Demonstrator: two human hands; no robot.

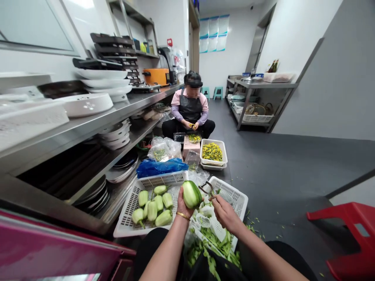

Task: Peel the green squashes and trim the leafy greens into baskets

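Note:
My left hand [185,203] is wrapped round a pale green squash [191,195] that still has darker green strips of skin on its right side. In my right hand [223,210] is a peeler [206,187], its head just right of the squash and apart from it. Below both hands, green peelings [215,238] lie in a white slotted basket [240,195], with some white netting [215,224] among them. To the left, several peeled squashes [152,210] rest in another white basket [124,214].
Ahead, a person [191,103] squats handling yellow flowers beside a white tub of them [213,152]. A blue plastic bag [161,167] lies behind the left basket. Steel shelving with dishes [88,127] runs along the left; a red stool [348,230] stands at right.

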